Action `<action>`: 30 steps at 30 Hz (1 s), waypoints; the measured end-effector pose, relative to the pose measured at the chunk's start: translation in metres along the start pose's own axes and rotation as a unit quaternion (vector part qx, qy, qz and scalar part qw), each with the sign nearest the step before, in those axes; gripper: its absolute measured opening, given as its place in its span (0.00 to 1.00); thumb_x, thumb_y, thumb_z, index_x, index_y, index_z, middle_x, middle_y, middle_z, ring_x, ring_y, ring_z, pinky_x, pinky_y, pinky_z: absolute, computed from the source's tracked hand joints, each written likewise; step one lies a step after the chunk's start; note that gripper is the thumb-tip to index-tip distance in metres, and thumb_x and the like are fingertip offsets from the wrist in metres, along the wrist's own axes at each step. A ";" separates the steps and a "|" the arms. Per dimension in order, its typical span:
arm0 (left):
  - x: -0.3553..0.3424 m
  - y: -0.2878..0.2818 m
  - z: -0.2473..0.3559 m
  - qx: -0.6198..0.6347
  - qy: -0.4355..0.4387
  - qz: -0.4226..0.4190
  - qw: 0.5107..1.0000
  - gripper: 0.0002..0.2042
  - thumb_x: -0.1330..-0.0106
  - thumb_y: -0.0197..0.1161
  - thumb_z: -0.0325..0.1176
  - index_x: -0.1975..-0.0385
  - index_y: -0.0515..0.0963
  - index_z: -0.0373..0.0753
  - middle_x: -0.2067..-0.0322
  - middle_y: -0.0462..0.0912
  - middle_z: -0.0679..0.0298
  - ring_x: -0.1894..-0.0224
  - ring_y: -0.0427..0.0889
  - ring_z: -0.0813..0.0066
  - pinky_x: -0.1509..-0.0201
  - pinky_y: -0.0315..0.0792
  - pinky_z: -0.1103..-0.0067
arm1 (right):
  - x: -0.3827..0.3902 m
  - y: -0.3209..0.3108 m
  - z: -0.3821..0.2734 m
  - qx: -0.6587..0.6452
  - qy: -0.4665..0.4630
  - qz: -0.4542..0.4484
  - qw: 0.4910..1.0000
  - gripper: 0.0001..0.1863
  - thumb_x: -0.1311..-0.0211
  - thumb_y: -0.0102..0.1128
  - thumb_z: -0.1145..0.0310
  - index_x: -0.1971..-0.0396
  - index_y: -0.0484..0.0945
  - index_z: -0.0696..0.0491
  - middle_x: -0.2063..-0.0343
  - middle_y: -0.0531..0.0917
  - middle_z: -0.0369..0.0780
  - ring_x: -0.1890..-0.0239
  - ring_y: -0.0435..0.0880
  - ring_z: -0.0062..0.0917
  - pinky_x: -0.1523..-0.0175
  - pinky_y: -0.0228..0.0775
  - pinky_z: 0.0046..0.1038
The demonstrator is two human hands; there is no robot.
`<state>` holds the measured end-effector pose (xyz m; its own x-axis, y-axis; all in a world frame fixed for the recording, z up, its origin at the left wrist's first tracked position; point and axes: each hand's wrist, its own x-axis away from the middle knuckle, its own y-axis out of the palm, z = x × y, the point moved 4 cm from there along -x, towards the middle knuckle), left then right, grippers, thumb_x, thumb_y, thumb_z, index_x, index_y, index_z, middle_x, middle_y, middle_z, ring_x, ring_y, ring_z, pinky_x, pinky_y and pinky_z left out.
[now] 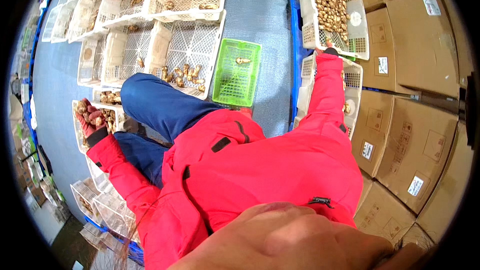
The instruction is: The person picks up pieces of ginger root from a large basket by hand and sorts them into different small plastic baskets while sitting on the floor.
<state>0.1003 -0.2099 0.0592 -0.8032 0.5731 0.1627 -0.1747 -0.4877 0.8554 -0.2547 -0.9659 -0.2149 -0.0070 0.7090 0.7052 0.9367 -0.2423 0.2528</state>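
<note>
My left hand [91, 121], in a dark red glove, is closed around several stubby brown mushrooms [89, 112]. It is over a white plastic crate [79, 135] that has more mushrooms in it. Out to the right, my right hand [328, 48] reaches the near rim of a white crate [360, 7]. A large heap of brown-and-cream mushrooms [330, 7] lies in that crate. Only a little of the right hand shows past the dark cuff, and its fingers are mostly hidden.
A green basket [220, 77] holding one mushroom [243, 61] stands on the blue-grey floor [262, 7]. White crates [187, 17] with a few mushrooms each fill the far left. Another white crate [354, 85] sits under my right forearm. Cardboard boxes [420, 45] are stacked along the right.
</note>
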 end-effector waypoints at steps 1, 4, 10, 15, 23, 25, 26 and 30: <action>0.000 0.008 -0.011 0.025 -0.027 -0.029 0.999 0.23 0.47 0.54 0.43 0.54 0.64 0.36 0.65 0.75 0.58 0.74 0.72 0.75 0.77 0.66 0.86 | 0.011 0.002 -0.009 0.000 -0.033 -0.058 0.998 0.17 0.51 0.53 0.65 0.60 0.67 0.51 0.64 0.71 0.46 0.69 0.73 0.40 0.62 0.69 0.42; -0.002 0.002 -0.009 0.025 0.069 0.113 0.991 0.23 0.47 0.55 0.44 0.55 0.65 0.38 0.67 0.74 0.56 0.77 0.71 0.77 0.77 0.66 0.87 | 0.064 0.002 -0.059 0.195 -0.113 0.130 0.966 0.24 0.57 0.56 0.60 0.60 0.67 0.59 0.66 0.72 0.48 0.71 0.75 0.37 0.62 0.69 0.35; 0.000 0.002 -0.012 0.015 -0.043 0.026 0.999 0.22 0.49 0.57 0.44 0.56 0.67 0.39 0.70 0.74 0.59 0.77 0.68 0.81 0.78 0.65 0.87 | 0.120 0.027 -0.118 0.488 -0.538 0.234 0.646 0.29 0.62 0.57 0.57 0.60 0.68 0.61 0.61 0.71 0.52 0.56 0.68 0.40 0.52 0.60 0.33; -0.010 0.023 -0.027 0.008 -0.019 0.061 0.998 0.22 0.48 0.56 0.46 0.54 0.65 0.44 0.70 0.74 0.66 0.77 0.67 0.81 0.77 0.63 0.88 | 0.116 0.103 -0.074 0.532 -0.591 -0.030 0.606 0.25 0.60 0.55 0.57 0.60 0.70 0.55 0.62 0.73 0.48 0.59 0.71 0.37 0.54 0.62 0.33; 0.026 -0.012 0.018 0.007 0.103 0.145 0.984 0.22 0.47 0.56 0.43 0.55 0.66 0.40 0.65 0.74 0.56 0.79 0.70 0.77 0.77 0.67 0.86 | 0.083 0.231 0.002 0.616 -0.501 -0.137 0.592 0.23 0.58 0.53 0.55 0.59 0.69 0.48 0.62 0.73 0.43 0.57 0.71 0.34 0.54 0.63 0.33; 0.033 -0.023 0.028 -0.010 0.079 0.116 0.990 0.20 0.46 0.55 0.42 0.56 0.67 0.39 0.63 0.73 0.57 0.77 0.72 0.73 0.77 0.67 0.85 | 0.023 0.249 -0.003 0.597 -0.462 -0.084 0.651 0.28 0.63 0.57 0.54 0.57 0.68 0.48 0.61 0.73 0.44 0.57 0.71 0.34 0.53 0.62 0.33; 0.043 -0.021 0.029 0.012 0.152 0.175 0.973 0.19 0.46 0.54 0.41 0.57 0.68 0.38 0.59 0.72 0.58 0.73 0.75 0.69 0.77 0.68 0.84 | 0.001 0.254 -0.004 0.607 -0.458 -0.063 0.647 0.29 0.65 0.58 0.54 0.57 0.68 0.48 0.62 0.73 0.45 0.57 0.71 0.35 0.53 0.61 0.33; 0.128 -0.040 0.064 -0.090 0.289 0.292 0.908 0.19 0.46 0.54 0.43 0.58 0.69 0.40 0.60 0.74 0.61 0.73 0.75 0.72 0.80 0.68 0.84 | -0.047 0.284 0.011 0.647 -0.454 -0.124 0.600 0.34 0.67 0.58 0.54 0.54 0.65 0.50 0.58 0.70 0.47 0.52 0.67 0.37 0.48 0.57 0.32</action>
<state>0.0417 -0.0745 0.0770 -0.9442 -0.2323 0.2334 0.3280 -0.7263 0.6041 0.0152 -1.0607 -0.1837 -0.5586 0.8281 -0.0480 0.4375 0.2449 -0.8652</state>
